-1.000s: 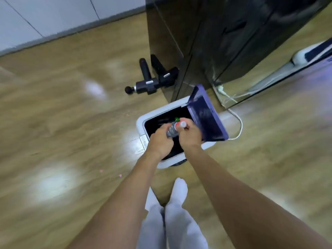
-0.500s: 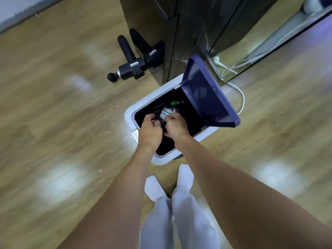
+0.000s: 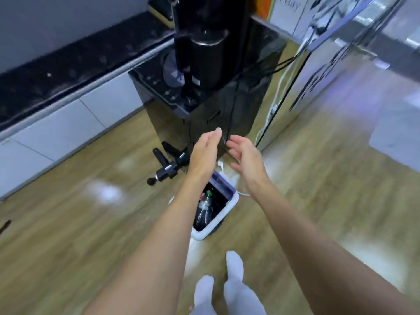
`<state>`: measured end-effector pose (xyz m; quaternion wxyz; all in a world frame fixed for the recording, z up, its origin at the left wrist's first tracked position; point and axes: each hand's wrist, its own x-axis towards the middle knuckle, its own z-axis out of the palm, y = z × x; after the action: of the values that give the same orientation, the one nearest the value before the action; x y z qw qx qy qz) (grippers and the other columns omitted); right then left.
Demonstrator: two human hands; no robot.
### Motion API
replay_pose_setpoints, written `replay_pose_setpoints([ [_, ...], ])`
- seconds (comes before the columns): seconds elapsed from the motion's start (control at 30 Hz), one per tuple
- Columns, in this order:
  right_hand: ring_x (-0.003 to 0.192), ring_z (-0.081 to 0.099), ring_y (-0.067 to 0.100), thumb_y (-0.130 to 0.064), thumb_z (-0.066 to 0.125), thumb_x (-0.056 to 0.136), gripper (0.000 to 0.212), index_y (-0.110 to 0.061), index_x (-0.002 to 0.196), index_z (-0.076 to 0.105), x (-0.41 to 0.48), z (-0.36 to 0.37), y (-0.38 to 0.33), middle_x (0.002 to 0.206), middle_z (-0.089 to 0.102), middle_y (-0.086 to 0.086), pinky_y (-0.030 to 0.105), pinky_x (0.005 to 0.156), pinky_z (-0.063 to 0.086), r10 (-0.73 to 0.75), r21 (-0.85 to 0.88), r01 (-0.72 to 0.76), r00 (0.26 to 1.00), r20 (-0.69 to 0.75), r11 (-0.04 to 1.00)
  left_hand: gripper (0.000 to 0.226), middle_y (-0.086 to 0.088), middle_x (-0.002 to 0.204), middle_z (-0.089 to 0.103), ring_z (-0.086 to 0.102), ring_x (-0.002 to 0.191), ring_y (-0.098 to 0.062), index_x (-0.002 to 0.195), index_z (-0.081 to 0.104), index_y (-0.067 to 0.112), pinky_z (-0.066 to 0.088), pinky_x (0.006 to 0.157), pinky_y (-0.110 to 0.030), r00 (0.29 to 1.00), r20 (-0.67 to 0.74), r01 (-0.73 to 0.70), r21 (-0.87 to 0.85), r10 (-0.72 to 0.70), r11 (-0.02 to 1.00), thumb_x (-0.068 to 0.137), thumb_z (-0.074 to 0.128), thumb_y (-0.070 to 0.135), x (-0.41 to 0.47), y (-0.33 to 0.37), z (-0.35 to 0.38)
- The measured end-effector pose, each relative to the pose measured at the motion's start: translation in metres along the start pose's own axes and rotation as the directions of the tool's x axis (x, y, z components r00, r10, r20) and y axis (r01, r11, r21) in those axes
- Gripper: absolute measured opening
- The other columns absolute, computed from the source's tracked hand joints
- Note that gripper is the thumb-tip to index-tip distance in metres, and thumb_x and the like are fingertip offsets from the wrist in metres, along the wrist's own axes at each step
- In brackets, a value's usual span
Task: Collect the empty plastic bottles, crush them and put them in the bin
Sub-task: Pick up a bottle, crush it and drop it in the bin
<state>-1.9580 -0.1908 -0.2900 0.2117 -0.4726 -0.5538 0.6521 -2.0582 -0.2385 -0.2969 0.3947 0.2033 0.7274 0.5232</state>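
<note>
Bottles point(image 3: 205, 206) lie crushed in the bin point(image 3: 223, 213), light, crackly plastic, best gripped mid-body; left hand point(image 3: 204, 151) and right hand point(image 3: 246, 159) hover spread, empty.

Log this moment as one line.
left hand: open, empty | right hand: open, empty | bottles: in bin | lid: open

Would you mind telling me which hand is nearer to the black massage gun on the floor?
Left. The left hand is just right of the massage gun; the right hand is farther right.
</note>
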Motion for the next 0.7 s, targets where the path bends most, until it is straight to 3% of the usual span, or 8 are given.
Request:
replay_pose_setpoints([
  [0.13,0.125,0.053,0.015,-0.039,0.035,0.075,0.05,-0.031,0.119,0.056,-0.055,-0.05,-0.09,0.126,0.062,-0.005,0.043,0.107,0.043,-0.183,0.061,0.193,0.974,-0.136,0.979,0.027,0.03,0.102,0.055,0.054,0.107,0.0,0.096,0.056,0.046,0.042,0.107,-0.043,0.967,0.123,-0.215,-0.065,0.221,0.975,0.081,0.046,0.066,-0.047,0.092,0.027],
  [0.23,0.129,0.052,0.02,-0.03,0.034,0.095,0.034,-0.026,0.122,0.055,-0.092,-0.092,-0.146,0.13,0.06,0.0,0.042,0.107,0.041,-0.323,0.074,0.349,0.916,-0.237,0.934,0.035,0.026,0.1,0.059,0.057,0.105,-0.003,0.094,0.061,0.042,0.044,0.104,-0.04,0.911,0.174,-0.36,-0.11,0.375,0.926,0.074,0.047,0.066,-0.082,0.159,0.056],
  [0.37,0.122,0.054,0.019,-0.027,0.033,0.097,0.035,-0.024,0.124,0.055,-0.144,-0.161,-0.198,0.121,0.061,-0.003,0.038,0.098,0.041,-0.462,0.045,0.51,0.81,-0.36,0.859,0.028,0.018,0.088,0.06,0.057,0.089,-0.008,0.086,0.064,0.033,0.044,0.084,-0.034,0.805,0.252,-0.506,-0.18,0.536,0.844,0.08,0.051,0.057,-0.128,0.234,0.109],
  [0.47,0.117,0.054,0.016,-0.029,0.034,0.097,0.031,-0.027,0.12,0.055,-0.183,-0.22,-0.225,0.121,0.061,-0.004,0.038,0.098,0.041,-0.504,0.029,0.576,0.738,-0.449,0.817,0.02,0.015,0.087,0.061,0.057,0.085,-0.008,0.087,0.063,0.03,0.042,0.077,-0.031,0.723,0.307,-0.577,-0.223,0.619,0.786,0.094,0.05,0.043,-0.158,0.274,0.162],
  [0.7,0.125,0.052,0.018,-0.019,0.027,0.104,0.04,-0.011,0.136,0.051,-0.274,-0.378,-0.244,0.134,0.058,0.007,0.035,0.107,0.04,-0.557,-0.097,0.651,0.552,-0.621,0.753,0.019,0.007,0.095,0.063,0.058,0.092,-0.018,0.088,0.064,0.028,0.044,0.087,-0.038,0.582,0.472,-0.579,-0.331,0.662,0.745,0.094,0.051,0.041,-0.25,0.328,0.323],
])
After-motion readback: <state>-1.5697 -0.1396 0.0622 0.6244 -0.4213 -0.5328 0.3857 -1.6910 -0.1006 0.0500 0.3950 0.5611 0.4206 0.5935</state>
